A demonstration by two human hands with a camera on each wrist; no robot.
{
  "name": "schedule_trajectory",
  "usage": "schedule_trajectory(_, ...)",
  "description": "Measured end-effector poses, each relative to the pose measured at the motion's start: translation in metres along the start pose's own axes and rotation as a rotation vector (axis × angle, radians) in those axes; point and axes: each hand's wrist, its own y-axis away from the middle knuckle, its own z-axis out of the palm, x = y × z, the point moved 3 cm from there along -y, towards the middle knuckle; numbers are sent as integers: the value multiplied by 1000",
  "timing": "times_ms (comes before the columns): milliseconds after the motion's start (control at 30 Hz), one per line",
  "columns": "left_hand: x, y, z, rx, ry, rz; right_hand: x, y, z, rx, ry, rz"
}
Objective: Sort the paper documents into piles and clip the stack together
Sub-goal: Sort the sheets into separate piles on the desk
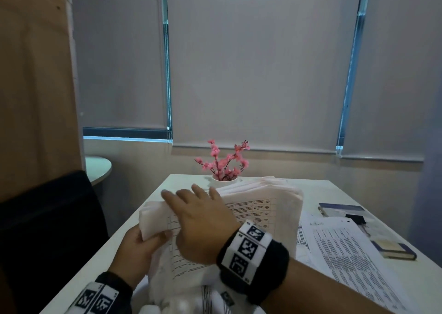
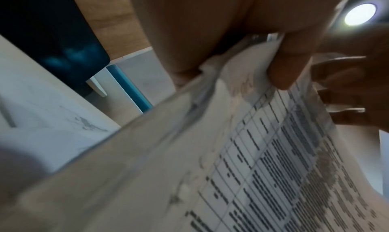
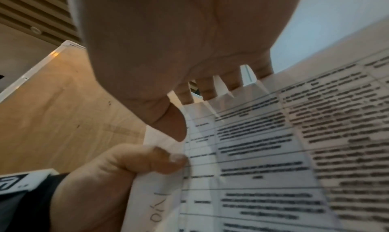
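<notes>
item: stack of papers (image 1: 260,208), white sheets, top page printed with a ruled table; held tilted above the near left part of the desk (image 1: 311,187), its lower edge down toward the near edge, its upper edge fanned.

left hand (image 1: 136,246): grasping the stack at its left edge, thumb (image 3: 160,159) pressed on the printed face, fingers behind the sheets. black wrist strap with a white coded marker band.

right hand (image 1: 201,220): released, palm down over the top page, fingers (image 1: 172,197) straight and reaching over the stack's upper left edge; in the right wrist view the fingertips go behind the fanned sheets. same kind of strap and marker band.

loose printed sheets (image 1: 339,249): lying flat at the right side of the desk, just beside the held stack.

binder clip (image 1: 356,218), black: on the desk at the right, by the far end of the loose sheets.

two dark-covered books (image 1: 342,209): right side of the desk, one nearer the far edge, one nearer the right edge.

white pot with pink blossom sprigs (image 1: 224,165): at the far edge of the desk, behind the stack.

black chair (image 1: 47,230): off the left edge of the desk.
</notes>
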Motion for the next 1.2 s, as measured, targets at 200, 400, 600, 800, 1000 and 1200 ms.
schedule_trajectory(200,2,-1,-11,-76,-38,-63,106,26,-38,-79,159,282)
schedule_trajectory(400,43,-3,-16,-180,-230,-73,147,53,-49,-175,78,368)
schedule_trajectory(600,142,15,60,-210,-933,311,132,62,-55,-90,83,299)
schedule_trajectory(800,124,5,136,-484,-1431,190,107,70,-71,33,95,210)
schedule_trajectory(1000,129,-10,97,-315,-1173,188,143,83,-68,679,-436,379)
schedule_trajectory(1200,140,-16,53,-105,-508,122,141,61,7,597,-1530,550)
